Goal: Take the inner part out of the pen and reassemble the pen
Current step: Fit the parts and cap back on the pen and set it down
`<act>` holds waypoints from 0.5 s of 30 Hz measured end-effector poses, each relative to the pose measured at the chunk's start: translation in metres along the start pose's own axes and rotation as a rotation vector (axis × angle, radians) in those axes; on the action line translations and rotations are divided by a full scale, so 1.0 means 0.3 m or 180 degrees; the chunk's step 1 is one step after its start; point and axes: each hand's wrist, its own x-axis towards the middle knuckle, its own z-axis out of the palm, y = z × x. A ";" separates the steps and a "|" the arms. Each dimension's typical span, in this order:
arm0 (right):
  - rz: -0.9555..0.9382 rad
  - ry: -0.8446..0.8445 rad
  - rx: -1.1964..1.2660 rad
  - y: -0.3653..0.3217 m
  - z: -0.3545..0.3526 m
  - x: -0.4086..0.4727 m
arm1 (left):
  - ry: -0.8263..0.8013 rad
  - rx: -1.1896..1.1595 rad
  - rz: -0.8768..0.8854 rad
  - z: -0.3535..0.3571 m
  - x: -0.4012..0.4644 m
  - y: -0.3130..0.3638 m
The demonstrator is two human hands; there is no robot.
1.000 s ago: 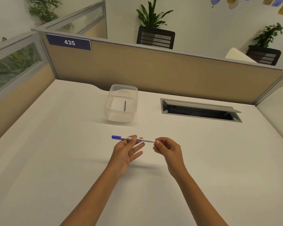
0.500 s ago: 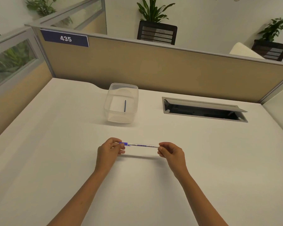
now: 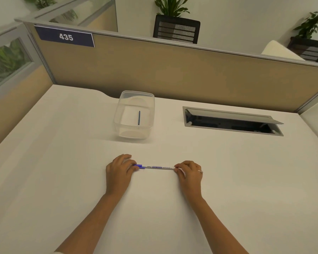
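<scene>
A thin white pen (image 3: 157, 167) with a blue cap lies level, low over the white desk, held at both ends. My left hand (image 3: 118, 170) pinches the blue cap end, and its fingers hide most of the cap. My right hand (image 3: 188, 172) pinches the white tail end. A thin dark blue inner part (image 3: 139, 117) lies inside a clear plastic box (image 3: 135, 94) farther back on the desk.
The white desk (image 3: 62, 171) stretches wide on both sides of my hands. An open cable hatch (image 3: 231, 120) is sunk into the desk at the back right. A tan partition (image 3: 173, 70) with a "435" sign closes off the far edge.
My left hand slid from the pen's middle to the cap end and closed over it. Both hands and the pen came down and closer to me.
</scene>
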 end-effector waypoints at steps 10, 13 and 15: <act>-0.0040 -0.0012 0.0012 0.012 0.002 -0.004 | -0.0033 0.0014 -0.0082 0.014 -0.005 -0.017; -0.0012 -0.0141 0.0197 0.016 -0.009 -0.006 | -0.0039 -0.0019 -0.0126 0.009 -0.010 -0.018; 0.0035 -0.0174 0.0260 0.022 -0.020 -0.012 | -0.0150 -0.0043 -0.0158 0.001 -0.020 -0.019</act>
